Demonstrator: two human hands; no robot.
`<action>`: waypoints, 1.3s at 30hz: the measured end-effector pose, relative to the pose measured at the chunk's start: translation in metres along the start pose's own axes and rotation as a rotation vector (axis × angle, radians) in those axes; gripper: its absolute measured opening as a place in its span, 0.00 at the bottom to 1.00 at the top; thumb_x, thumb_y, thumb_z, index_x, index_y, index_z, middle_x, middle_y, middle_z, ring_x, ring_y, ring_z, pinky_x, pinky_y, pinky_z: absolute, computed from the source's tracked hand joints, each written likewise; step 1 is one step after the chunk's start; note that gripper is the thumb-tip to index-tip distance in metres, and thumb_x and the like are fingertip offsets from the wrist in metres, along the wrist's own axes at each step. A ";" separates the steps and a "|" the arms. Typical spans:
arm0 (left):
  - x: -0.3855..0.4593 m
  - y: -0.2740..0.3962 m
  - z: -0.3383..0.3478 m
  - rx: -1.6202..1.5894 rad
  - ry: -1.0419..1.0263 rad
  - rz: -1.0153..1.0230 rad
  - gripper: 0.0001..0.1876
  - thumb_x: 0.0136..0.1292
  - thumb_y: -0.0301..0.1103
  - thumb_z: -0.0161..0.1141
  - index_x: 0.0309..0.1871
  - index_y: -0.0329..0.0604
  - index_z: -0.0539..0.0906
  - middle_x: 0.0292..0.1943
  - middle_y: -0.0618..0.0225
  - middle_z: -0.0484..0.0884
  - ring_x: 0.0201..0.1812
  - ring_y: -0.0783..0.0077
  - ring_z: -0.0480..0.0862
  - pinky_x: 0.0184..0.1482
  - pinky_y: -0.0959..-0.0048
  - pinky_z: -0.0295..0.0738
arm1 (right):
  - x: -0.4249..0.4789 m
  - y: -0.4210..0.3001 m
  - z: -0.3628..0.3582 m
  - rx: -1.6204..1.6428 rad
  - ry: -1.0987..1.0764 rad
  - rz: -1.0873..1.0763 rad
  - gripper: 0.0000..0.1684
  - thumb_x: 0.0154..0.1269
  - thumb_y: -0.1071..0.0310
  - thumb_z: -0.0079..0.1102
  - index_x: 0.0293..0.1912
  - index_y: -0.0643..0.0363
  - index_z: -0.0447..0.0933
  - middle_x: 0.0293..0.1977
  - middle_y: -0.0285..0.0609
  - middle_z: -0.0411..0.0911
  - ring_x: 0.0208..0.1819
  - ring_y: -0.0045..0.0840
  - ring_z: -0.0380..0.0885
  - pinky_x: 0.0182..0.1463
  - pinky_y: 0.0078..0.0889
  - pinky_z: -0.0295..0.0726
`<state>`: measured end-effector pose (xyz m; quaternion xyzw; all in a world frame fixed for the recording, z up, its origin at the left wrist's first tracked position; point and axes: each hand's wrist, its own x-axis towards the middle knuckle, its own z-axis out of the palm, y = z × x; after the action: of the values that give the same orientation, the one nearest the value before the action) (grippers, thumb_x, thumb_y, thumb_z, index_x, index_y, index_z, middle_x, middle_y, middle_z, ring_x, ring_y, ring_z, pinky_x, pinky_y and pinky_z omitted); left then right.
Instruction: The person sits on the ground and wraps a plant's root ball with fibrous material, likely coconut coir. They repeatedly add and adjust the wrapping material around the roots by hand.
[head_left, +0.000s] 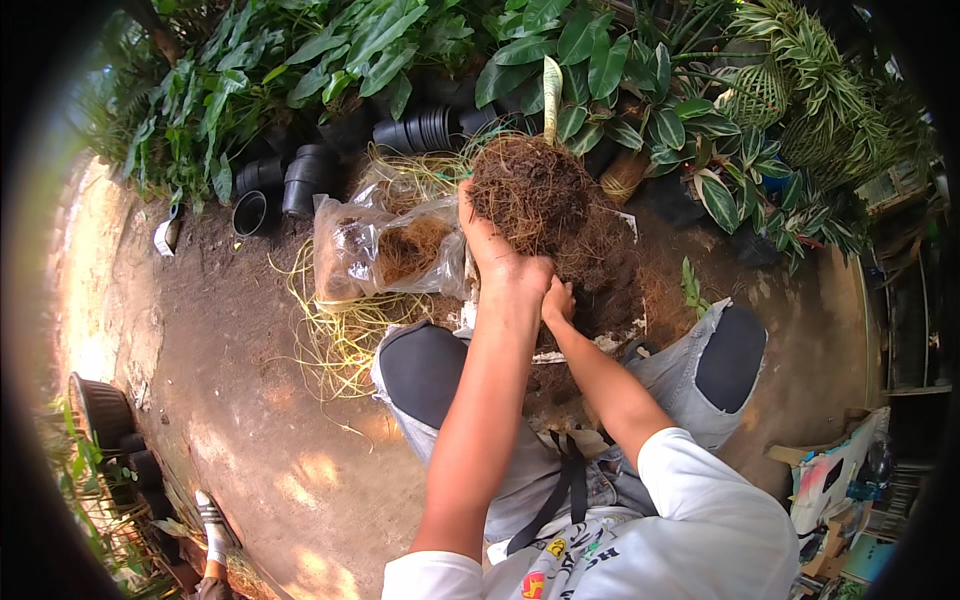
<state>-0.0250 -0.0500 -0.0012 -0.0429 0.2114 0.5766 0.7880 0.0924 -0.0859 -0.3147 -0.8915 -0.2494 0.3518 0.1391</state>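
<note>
My left hand (487, 236) grips a round root ball (529, 191) of brown soil and fine roots from its near left side. A single yellow-edged leaf (553, 97), like a snake plant's, stands up behind the ball. Close by the left wrist, my right hand (559, 301) is partly hidden, its fingers curled over dark potting mix (600, 296). Whether it holds anything I cannot tell. The mix lies in a shallow container with a pale, dirty rim (551, 358) between my knees.
Clear plastic bags (382, 255) with brown fibre lie to the left, above yellowish strands (345, 345). Black nursery pots (307, 180) and leafy plants (375, 45) line the far side. Another person's foot (214, 529) is at lower left. A leafy cutting (691, 285) sits beyond my right knee.
</note>
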 end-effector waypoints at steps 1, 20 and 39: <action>0.001 0.000 -0.001 0.005 -0.006 0.004 0.26 0.68 0.58 0.49 0.56 0.51 0.83 0.53 0.68 0.86 0.53 0.60 0.84 0.62 0.51 0.74 | 0.001 0.003 -0.004 -0.013 -0.004 -0.021 0.27 0.67 0.66 0.68 0.63 0.40 0.75 0.67 0.50 0.67 0.64 0.48 0.73 0.64 0.51 0.79; 0.001 -0.003 -0.002 0.049 0.048 0.010 0.27 0.68 0.60 0.47 0.58 0.53 0.82 0.54 0.68 0.85 0.55 0.58 0.83 0.63 0.47 0.72 | 0.028 0.007 -0.120 1.506 -0.593 -0.077 0.21 0.69 0.65 0.64 0.59 0.52 0.75 0.65 0.49 0.69 0.66 0.44 0.67 0.71 0.52 0.70; 0.021 -0.034 -0.015 0.080 0.015 -0.072 0.28 0.67 0.60 0.46 0.58 0.52 0.82 0.54 0.67 0.85 0.56 0.59 0.83 0.62 0.47 0.73 | 0.032 0.002 -0.144 2.236 -1.041 0.067 0.13 0.75 0.67 0.51 0.43 0.67 0.79 0.40 0.47 0.80 0.38 0.30 0.81 0.40 0.30 0.84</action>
<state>0.0071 -0.0467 -0.0289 -0.0233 0.2385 0.5386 0.8078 0.2137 -0.0804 -0.2310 -0.0424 0.1859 0.6883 0.6999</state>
